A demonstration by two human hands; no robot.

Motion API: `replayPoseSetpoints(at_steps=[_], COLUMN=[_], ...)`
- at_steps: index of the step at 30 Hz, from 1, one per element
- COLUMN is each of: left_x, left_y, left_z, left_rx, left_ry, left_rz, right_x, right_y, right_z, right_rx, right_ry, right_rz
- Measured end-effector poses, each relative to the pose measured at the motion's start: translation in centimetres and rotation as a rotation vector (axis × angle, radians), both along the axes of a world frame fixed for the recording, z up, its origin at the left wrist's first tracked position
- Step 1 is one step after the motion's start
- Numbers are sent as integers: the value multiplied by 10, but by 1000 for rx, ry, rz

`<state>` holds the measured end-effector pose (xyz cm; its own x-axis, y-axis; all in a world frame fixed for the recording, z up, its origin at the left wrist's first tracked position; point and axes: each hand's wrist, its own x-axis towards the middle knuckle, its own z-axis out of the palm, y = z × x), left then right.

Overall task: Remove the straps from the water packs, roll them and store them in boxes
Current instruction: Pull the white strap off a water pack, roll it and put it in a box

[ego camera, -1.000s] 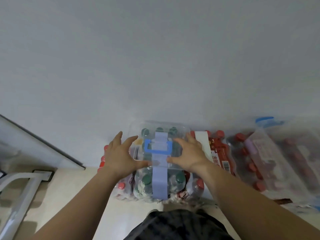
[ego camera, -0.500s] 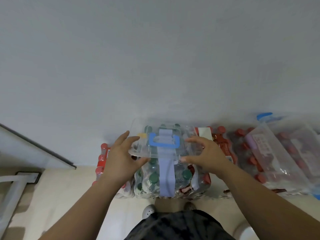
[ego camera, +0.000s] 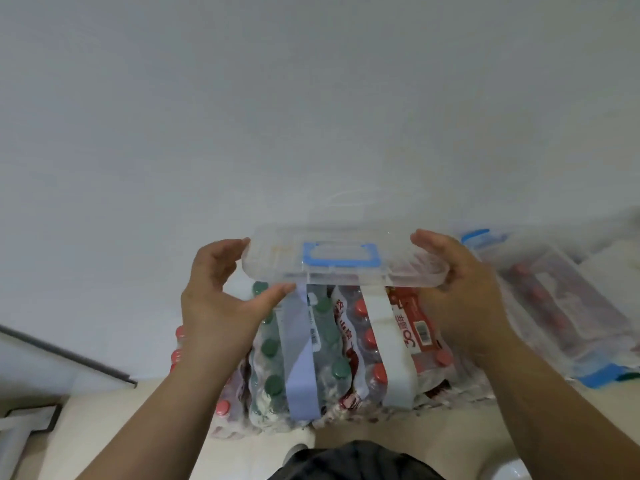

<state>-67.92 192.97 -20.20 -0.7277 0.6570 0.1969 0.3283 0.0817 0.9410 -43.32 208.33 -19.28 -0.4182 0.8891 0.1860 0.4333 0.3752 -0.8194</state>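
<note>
I hold a clear plastic box (ego camera: 408,268) with a blue handle (ego camera: 341,254) in the air above the water packs. My left hand (ego camera: 221,303) grips its left end, thumb under the edge. My right hand (ego camera: 464,292) grips its right end. Below it, a shrink-wrapped pack of green-capped bottles (ego camera: 270,351) carries a lavender strap (ego camera: 299,358). Beside it, a pack of red-capped bottles (ego camera: 419,337) carries a pale grey strap (ego camera: 389,348).
More packs with red caps (ego camera: 178,355) lie at the left. Clear boxes with blue clips (ego camera: 561,306) lie on packs at the right, against the white wall (ego camera: 311,98). A white stand (ego camera: 20,431) is at the lower left on the beige floor.
Both hands have lifted the clear box up off the green-capped pack. The lavender strap and the pale grey strap under it now show in full.
</note>
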Motion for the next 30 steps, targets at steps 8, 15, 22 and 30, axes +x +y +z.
replayPoseSetpoints(at_steps=[8,15,22,30], left_x=[83,162,233,257], left_y=[59,112,163,191], left_z=[38,43,38,25], left_rx=[163,31,-175,-434], left_ry=[26,193,335,543], left_rz=[-99,-275,-365,-457], right_x=[96,181,250,275], right_y=[20,37,46,48], right_z=[24,25,8,-17], right_rx=[210,200,125,-179], right_ry=[137,319,410,304], right_rz=[-224,-318,-454,-526])
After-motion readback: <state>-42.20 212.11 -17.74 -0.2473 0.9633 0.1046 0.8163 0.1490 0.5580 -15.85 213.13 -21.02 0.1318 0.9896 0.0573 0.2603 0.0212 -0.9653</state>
